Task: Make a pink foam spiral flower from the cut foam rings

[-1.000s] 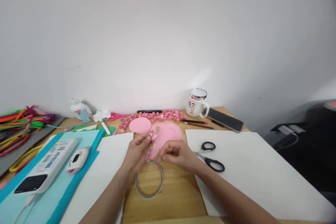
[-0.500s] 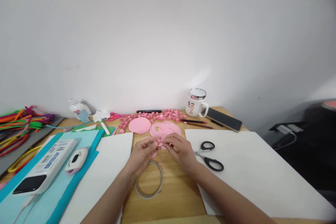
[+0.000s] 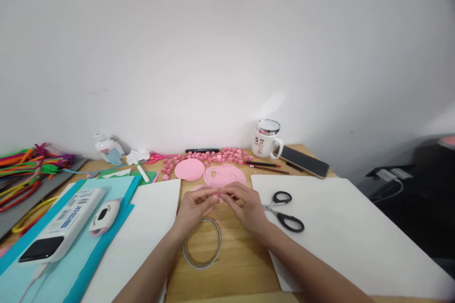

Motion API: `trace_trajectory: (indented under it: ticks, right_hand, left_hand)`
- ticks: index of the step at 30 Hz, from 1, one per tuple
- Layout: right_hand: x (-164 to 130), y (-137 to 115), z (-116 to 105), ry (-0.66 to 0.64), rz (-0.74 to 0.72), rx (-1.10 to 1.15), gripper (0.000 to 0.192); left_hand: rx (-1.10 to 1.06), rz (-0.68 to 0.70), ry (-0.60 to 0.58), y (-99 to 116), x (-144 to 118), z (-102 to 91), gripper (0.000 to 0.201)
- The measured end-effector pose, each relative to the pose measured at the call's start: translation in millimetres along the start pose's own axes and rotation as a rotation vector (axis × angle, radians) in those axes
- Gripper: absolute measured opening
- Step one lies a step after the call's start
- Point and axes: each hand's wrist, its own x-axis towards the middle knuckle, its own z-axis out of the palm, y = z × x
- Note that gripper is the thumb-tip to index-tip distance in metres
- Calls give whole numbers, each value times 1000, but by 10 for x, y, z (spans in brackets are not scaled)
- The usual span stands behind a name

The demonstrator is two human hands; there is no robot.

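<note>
My left hand (image 3: 194, 209) and my right hand (image 3: 246, 207) meet over the wooden table (image 3: 234, 265), fingertips pinched together on a small pink paper piece (image 3: 217, 194). Just below my hands lies a ring of clear tape (image 3: 202, 242). Behind my hands lie a pink paper circle (image 3: 189, 169) and a cut pink paper sheet (image 3: 224, 175). A row of several small pink rolled pieces (image 3: 213, 155) runs along the back of the table.
Black-handled scissors (image 3: 286, 212) lie on a white sheet (image 3: 341, 227) at the right. A mug (image 3: 266, 139), phone (image 3: 303, 161) and pencils stand behind. At the left are another white sheet (image 3: 142, 232), blue paper (image 3: 53, 274), a power bank (image 3: 62, 229) and coloured pipe cleaners (image 3: 24, 170).
My hands have drawn together, and the pink piece they hold has become smaller and tighter between the fingertips. The large pink sheet now lies flat behind them.
</note>
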Motion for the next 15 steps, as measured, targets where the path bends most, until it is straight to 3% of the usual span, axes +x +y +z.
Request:
trace_trajectory:
  ticks: [6, 10, 12, 15]
  right_hand:
    - [2, -37, 18, 14, 177, 174, 9]
    - [16, -28, 12, 3, 347, 374, 22]
    - [30, -26, 0, -24, 362, 388, 17]
    - [46, -40, -22, -51, 267, 260, 10]
  left_hand:
    - [119, 85, -24, 21, 1, -26, 22]
    - [136, 74, -25, 16, 1, -28, 23]
    - [146, 76, -31, 17, -2, -22, 23]
    - [162, 93, -28, 27, -5, -15, 22]
